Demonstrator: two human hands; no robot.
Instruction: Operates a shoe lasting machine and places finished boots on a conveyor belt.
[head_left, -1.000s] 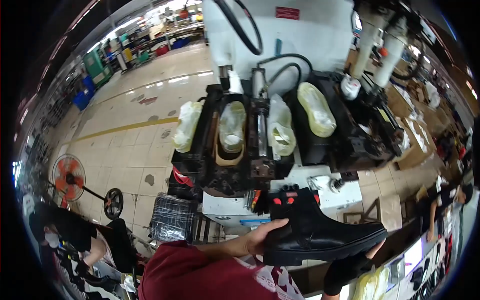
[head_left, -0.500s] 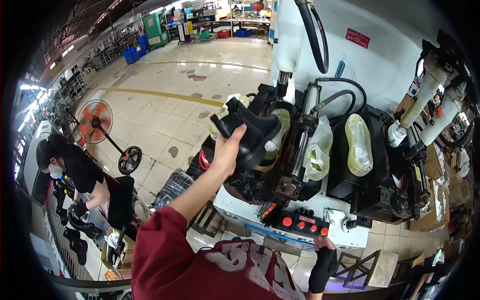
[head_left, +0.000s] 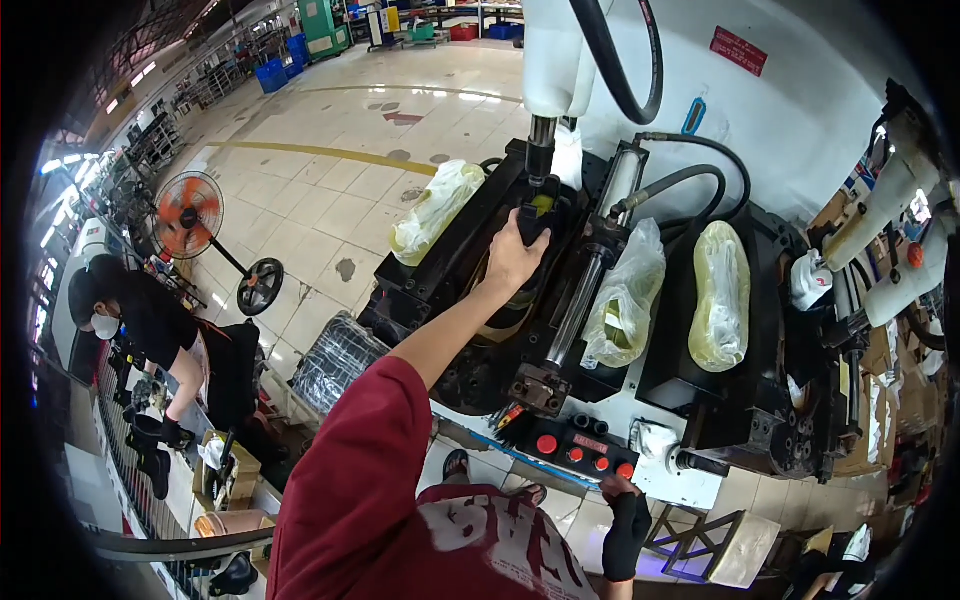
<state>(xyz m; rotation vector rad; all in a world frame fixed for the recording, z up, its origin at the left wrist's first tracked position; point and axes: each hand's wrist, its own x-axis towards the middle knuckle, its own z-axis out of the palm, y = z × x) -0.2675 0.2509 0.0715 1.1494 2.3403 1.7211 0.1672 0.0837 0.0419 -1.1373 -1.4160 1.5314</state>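
My left hand (head_left: 517, 252) grips a black boot (head_left: 552, 222) by its upper part. The boot sits low in the dark cavity of a press, directly below a metal piston rod (head_left: 540, 150). Its lower part is largely hidden by my hand and the press's sides. At the front of the machine, my right hand (head_left: 620, 487), in a black fingerless glove, is at the rightmost red button (head_left: 625, 471) of a control panel (head_left: 584, 441). Its fingers show only in part and look extended, with nothing seen in them; contact with the button is unclear.
Plastic-covered yellowish pads (head_left: 437, 212) lie on the machine, one left of the cavity, others (head_left: 720, 295) to the right. A metal cylinder (head_left: 580, 310) flanks the cavity. A co-worker (head_left: 165, 335) handles black footwear at far left. A fan (head_left: 190, 215) stands behind them.
My left hand has moved right and forward, lowering the boot from above the press into the cavity under the piston rod. My right hand remains by the rightmost red button.
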